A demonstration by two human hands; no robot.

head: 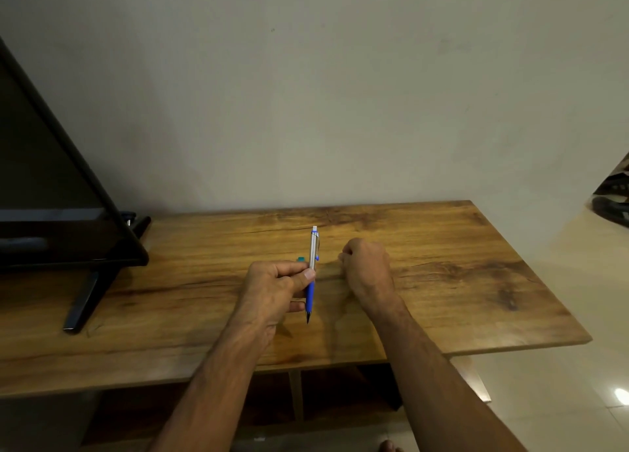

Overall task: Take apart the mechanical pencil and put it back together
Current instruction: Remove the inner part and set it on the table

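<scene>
A mechanical pencil [312,264] with a silver barrel, blue grip, blue clip and white eraser end stands nearly upright above the wooden table [442,281], tip pointing down toward me. My left hand [275,290] pinches it at the middle between thumb and fingers. A small teal piece [301,258] peeks out just behind my left fingers; what it is I cannot tell. To the right of the pencil, my right hand [367,264] rests on the table with its fingers curled shut, a short gap away; whether anything is inside it is hidden.
A black television [51,196] on a slanted black stand [85,298] occupies the table's left end. A pale wall rises right behind the table. The table's right edge drops to a tiled floor [561,400], with dark objects [612,196] at the far right.
</scene>
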